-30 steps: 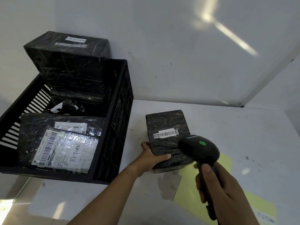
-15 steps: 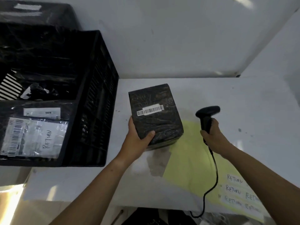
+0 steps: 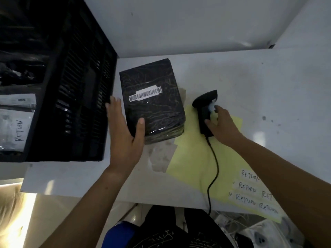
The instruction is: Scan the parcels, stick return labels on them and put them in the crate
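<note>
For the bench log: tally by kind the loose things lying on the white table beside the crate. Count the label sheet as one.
Black wrapped parcel: 1
Barcode scanner: 1
Yellow label sheet: 1
Total: 3

Narrow gap between crate [image 3: 86, 104] and parcel [image 3: 154, 108] — scanner [image 3: 204, 102], cord [image 3: 214, 167] block right side.
</note>
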